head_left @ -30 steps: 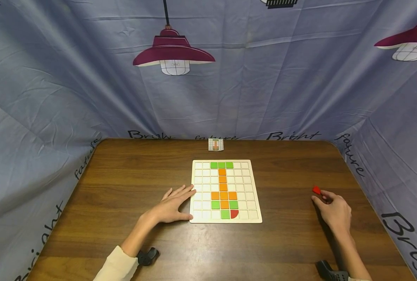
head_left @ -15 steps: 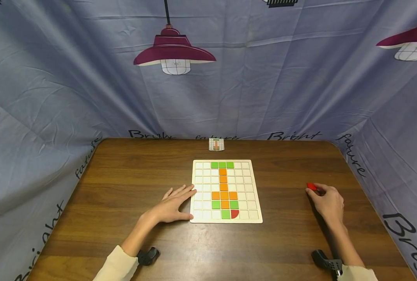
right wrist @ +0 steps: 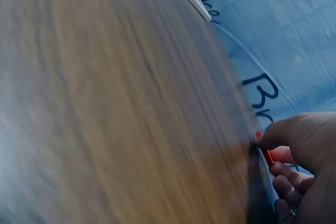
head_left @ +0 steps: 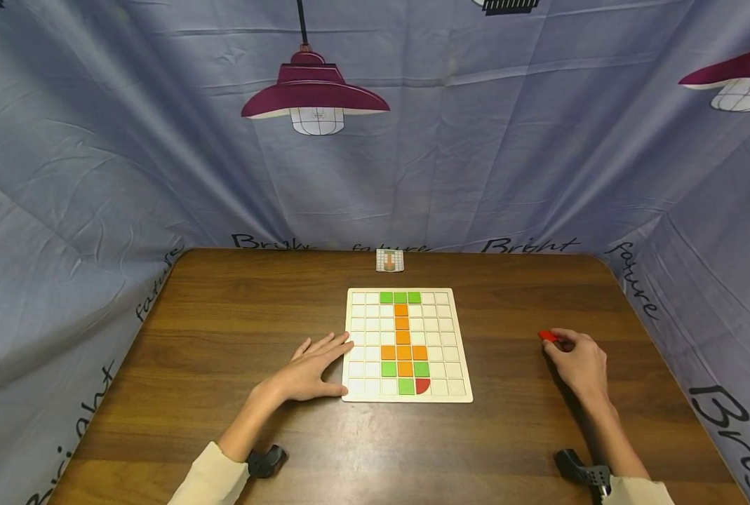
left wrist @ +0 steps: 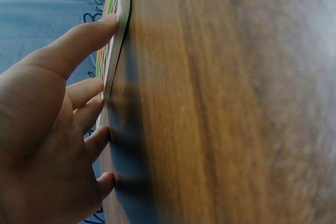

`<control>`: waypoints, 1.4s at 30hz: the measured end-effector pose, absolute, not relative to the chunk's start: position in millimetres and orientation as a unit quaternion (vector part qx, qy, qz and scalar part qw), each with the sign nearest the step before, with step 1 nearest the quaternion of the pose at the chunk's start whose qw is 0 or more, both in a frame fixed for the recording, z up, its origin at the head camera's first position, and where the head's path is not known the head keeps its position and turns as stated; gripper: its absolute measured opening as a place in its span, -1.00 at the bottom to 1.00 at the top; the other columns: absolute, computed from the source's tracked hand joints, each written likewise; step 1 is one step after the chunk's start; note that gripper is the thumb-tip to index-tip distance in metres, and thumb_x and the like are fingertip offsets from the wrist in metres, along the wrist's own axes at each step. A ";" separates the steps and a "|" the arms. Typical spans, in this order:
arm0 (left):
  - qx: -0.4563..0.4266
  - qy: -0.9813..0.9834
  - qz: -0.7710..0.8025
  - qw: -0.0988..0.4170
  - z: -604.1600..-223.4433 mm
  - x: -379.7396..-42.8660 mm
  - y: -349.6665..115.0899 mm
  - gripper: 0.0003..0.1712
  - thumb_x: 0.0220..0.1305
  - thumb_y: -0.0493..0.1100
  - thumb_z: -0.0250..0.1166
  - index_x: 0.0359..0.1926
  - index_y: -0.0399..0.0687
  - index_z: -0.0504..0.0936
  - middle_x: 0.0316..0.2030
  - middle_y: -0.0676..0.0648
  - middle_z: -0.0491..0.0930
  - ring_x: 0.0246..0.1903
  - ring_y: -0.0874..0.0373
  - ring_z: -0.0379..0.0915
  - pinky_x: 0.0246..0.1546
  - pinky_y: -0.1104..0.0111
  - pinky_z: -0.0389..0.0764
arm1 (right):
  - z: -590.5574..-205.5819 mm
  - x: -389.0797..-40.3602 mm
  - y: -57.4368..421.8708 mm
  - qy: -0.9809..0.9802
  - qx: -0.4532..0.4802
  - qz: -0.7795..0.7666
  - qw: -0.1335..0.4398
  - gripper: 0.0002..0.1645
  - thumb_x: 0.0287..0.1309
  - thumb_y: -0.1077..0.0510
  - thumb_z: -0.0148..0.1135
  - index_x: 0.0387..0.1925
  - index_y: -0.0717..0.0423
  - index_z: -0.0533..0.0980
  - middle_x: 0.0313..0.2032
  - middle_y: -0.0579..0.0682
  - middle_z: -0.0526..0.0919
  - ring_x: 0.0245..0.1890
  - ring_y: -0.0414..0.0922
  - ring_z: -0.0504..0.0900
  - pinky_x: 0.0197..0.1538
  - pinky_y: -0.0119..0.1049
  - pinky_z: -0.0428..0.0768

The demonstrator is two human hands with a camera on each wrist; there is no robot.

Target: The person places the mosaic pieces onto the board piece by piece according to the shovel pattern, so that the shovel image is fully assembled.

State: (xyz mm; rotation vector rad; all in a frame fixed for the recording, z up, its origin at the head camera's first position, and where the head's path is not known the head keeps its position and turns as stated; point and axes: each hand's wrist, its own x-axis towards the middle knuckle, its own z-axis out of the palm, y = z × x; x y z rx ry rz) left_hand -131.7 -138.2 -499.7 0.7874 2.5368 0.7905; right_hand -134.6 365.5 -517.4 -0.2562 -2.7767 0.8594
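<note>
A pale square grid board lies on the table, with green tiles, orange tiles and one red quarter-round tile in its cells. My left hand rests at the board's left edge, fingers spread and fairly straight; in the left wrist view its thumb tip touches the board's rim. Out to the right, my right hand pinches a small red tile between thumb and fingers. The right wrist view shows part of this red tile; the fingers hide the rest.
A small card with a printed grid pattern stands at the table's back edge behind the board. Brown wooden table surrounds the board. A blue-grey curtain with printed lamps hangs at the back and sides.
My right hand has moved left across the table with the red tile in its pinch. The left hand and the board have stayed in place.
</note>
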 end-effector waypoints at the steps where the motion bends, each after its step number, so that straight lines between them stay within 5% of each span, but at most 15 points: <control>1: 0.279 0.900 0.278 0.185 -499.5 -131.6 -138.0 -0.05 0.23 0.09 0.40 0.54 -0.04 0.19 0.54 -0.07 0.02 0.51 -0.13 -0.18 0.39 -0.23 -0.27 | -517.3 -134.4 363.7 -0.945 -0.085 0.294 0.114 -0.61 0.21 0.19 0.32 0.02 0.36 0.62 -0.13 0.36 0.62 -0.19 0.20 0.58 -0.10 0.15 0.39; 12: 0.278 0.901 0.274 0.190 -498.4 -131.3 -138.4 -0.04 0.23 0.10 0.40 0.55 0.00 0.18 0.55 -0.05 0.01 0.52 -0.10 -0.20 0.40 -0.21 -0.27 | -510.2 -129.6 319.4 -0.937 0.014 0.324 0.134 -0.66 0.12 0.28 0.37 -0.04 0.30 0.67 -0.08 0.31 0.64 -0.21 0.17 0.61 -0.18 0.11 0.52; 21: 0.277 0.900 0.278 0.192 -499.0 -130.9 -138.6 -0.04 0.24 0.09 0.40 0.55 0.01 0.17 0.55 -0.06 0.00 0.52 -0.10 -0.21 0.40 -0.20 -0.29 | -504.6 -129.9 276.2 -0.923 0.093 0.346 0.144 -0.65 0.02 0.29 0.45 -0.08 0.17 0.72 -0.14 0.07 0.69 -0.21 -0.05 0.62 -0.22 -0.42 0.47; 30: 0.280 0.900 0.276 0.187 -500.2 -131.6 -138.2 -0.05 0.24 0.10 0.39 0.54 -0.02 0.18 0.54 -0.08 0.02 0.51 -0.13 -0.19 0.39 -0.23 -0.28 | -502.7 -126.4 228.9 -0.896 0.203 0.381 0.104 -0.61 -0.08 0.39 0.47 -0.12 0.15 0.73 -0.16 -0.09 0.68 -0.19 -0.09 0.59 -0.21 -0.20 0.60; 42: 0.281 0.901 0.272 0.189 -500.6 -132.3 -138.9 -0.04 0.24 0.11 0.39 0.54 0.00 0.18 0.55 -0.05 0.00 0.52 -0.10 -0.20 0.40 -0.21 -0.27 | -508.0 -122.4 177.3 -0.866 0.308 0.392 0.024 -0.68 0.03 0.33 0.43 -0.12 0.08 0.73 -0.12 -0.18 0.65 -0.08 -0.15 0.56 -0.05 -0.22 0.58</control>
